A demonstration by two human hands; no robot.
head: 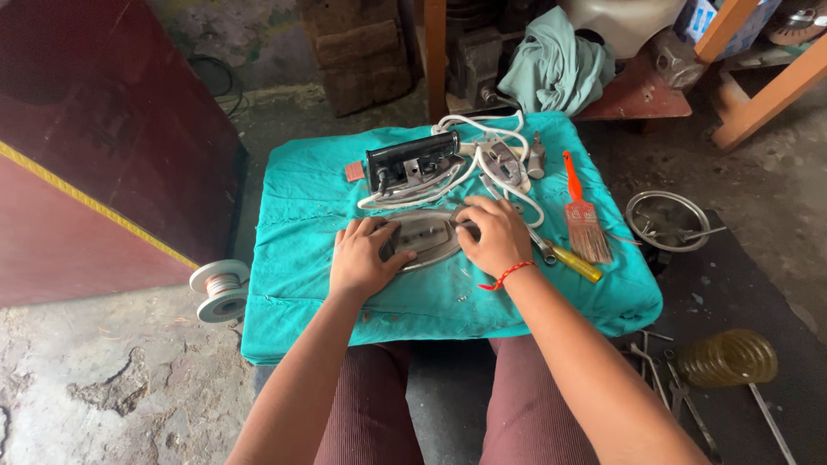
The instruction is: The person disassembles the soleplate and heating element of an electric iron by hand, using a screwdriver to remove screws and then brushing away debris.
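- Two hands are working over a teal cloth (327, 319) covering a low table on a rough concrete floor (103, 387).
- Left hand (362, 258) is lying flat, unclenched, on the metal iron plate (426, 237); right hand (495, 237) is gripping its opposite end.

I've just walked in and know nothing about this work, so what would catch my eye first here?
Probably the bright teal cloth over a low table, with both hands pressed on a metal iron plate at its middle: left hand, right hand. Behind it lies a black iron body tangled in white cord, and an orange-handled brush lies to the right.
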